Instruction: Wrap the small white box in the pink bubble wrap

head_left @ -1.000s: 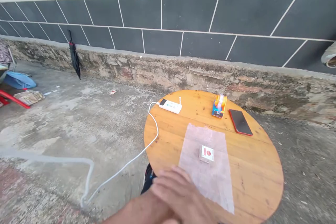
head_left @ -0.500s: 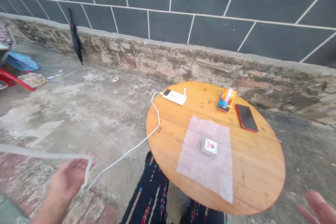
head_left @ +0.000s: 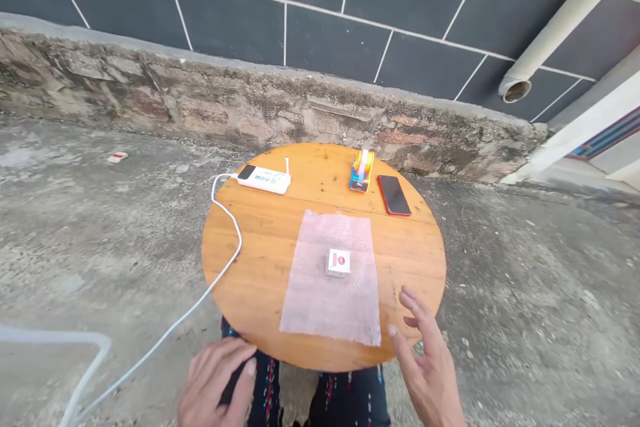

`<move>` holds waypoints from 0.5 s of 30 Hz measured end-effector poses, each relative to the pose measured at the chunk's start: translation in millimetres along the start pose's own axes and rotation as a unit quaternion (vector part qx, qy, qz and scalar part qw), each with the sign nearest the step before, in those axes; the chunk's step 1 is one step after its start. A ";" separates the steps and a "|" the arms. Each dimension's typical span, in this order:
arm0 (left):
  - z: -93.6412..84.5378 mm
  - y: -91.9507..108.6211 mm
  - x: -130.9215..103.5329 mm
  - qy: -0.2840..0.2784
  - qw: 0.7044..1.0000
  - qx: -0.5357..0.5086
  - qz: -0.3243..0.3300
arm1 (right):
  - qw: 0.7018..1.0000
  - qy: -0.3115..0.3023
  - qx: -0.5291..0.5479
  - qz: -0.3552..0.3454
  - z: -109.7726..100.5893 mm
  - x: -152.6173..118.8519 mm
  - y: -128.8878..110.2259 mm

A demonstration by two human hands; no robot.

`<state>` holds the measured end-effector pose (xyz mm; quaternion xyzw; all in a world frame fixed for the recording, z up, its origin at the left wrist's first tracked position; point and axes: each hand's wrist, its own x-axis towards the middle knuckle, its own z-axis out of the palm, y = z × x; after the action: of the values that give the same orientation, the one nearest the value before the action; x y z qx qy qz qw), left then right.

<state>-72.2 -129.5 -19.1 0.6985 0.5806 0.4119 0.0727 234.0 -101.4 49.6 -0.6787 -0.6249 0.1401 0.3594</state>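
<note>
A small white box (head_left: 339, 262) with a red print sits on a pinkish, see-through sheet of wrap (head_left: 320, 310), laid flat on the round wooden table (head_left: 260, 233). My left hand (head_left: 215, 383) is at the table's near left edge, fingers loosely bent, thumb apart, holding nothing. Over the near right edge, my right hand (head_left: 423, 360) has its fingers spread and empty, close to the sheet's lower right corner.
At the table's back stand a blue and orange tape dispenser (head_left: 361, 172) and a red-edged phone (head_left: 394, 195). A white device (head_left: 264, 179) lies back left, its white cable (head_left: 235, 250) running off the edge. Behind are a stone-based wall (head_left: 280, 107) and a pipe (head_left: 555, 33).
My view has turned right. My left hand has left the white cable at the left and come to the table edge. My right hand has moved in over the table's near right edge.
</note>
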 end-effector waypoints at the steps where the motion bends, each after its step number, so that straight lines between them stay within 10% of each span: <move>1: -2.0 11.3 25.1 -0.005 1.000 -0.016 0.023 | 1.000 -0.011 0.005 -0.004 2.9 6.2 -0.5; 6: 25.5 51.3 99.3 -0.102 0.986 -0.060 0.115 | 0.996 -0.043 0.040 -0.074 25.5 40.3 -7.0; 15: 71.3 48.6 102.6 -0.165 0.979 -0.040 0.109 | 0.980 -0.130 -0.005 -0.149 54.5 83.1 -10.8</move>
<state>10.0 -28.6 13.1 0.8127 0.4638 0.3194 0.1496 205.9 -5.9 40.0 -0.5555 -0.7611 0.1690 0.2890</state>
